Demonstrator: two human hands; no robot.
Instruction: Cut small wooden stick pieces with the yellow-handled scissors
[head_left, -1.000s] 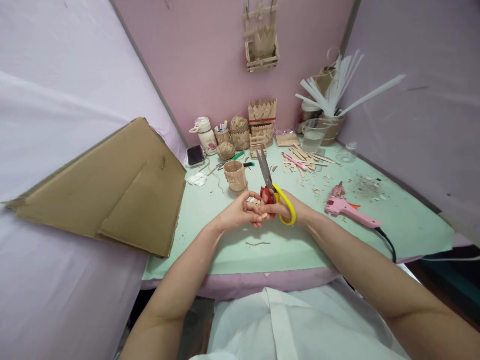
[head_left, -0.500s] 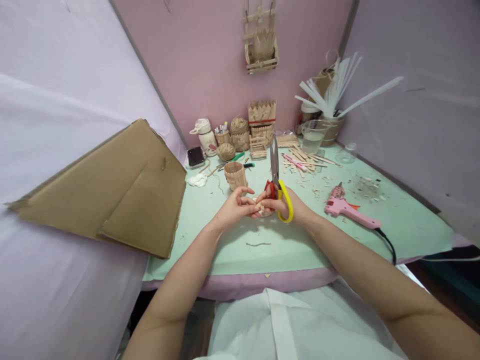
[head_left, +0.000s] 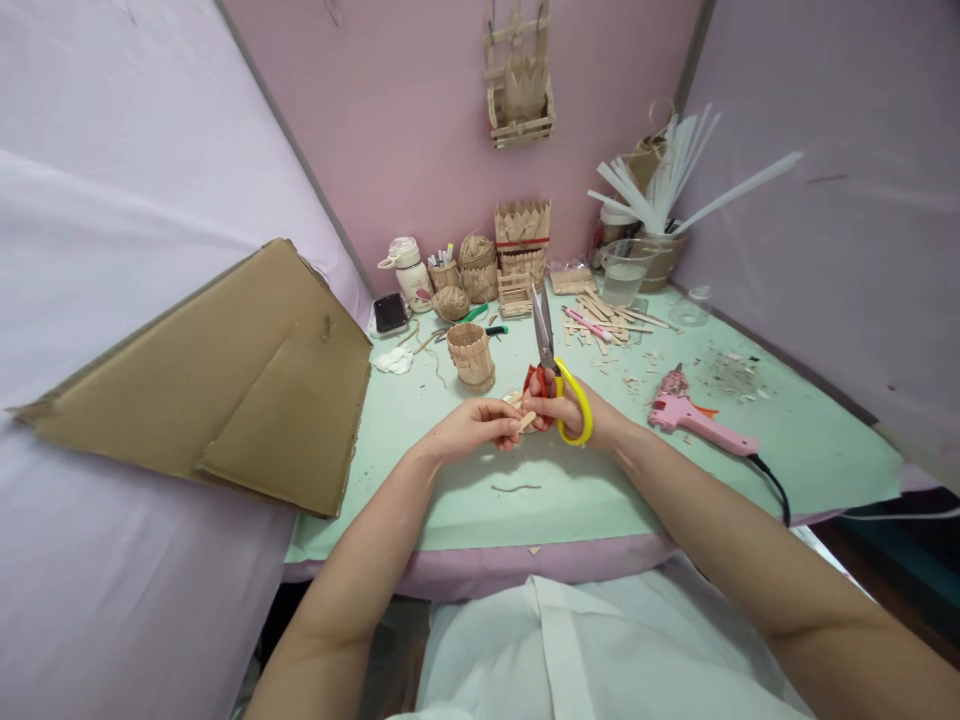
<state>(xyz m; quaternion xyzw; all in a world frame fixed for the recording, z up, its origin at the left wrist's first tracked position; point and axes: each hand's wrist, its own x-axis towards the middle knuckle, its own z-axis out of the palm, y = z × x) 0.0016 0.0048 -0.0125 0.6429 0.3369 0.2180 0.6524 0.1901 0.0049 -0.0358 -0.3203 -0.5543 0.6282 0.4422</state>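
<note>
Your left hand point(head_left: 480, 425) pinches a short stick point(head_left: 527, 422) at one end, over the table point(head_left: 442, 515) and close to your right hand point(head_left: 561, 408). That hand grips the scissors point(head_left: 547, 348), blades slightly parted and pointing away from you. The cup point(head_left: 471, 358) stands just beyond your left hand; the glue gun point(head_left: 701, 420) lies to your right.

Red and yellow are borne by the scissor handles point(head_left: 586, 408) in the right hand point(head_left: 570, 408); pale tan, by the stick point(head_left: 527, 422) in the left hand point(head_left: 476, 425); mint green, by the tabletop point(head_left: 450, 520) beneath both.
</note>
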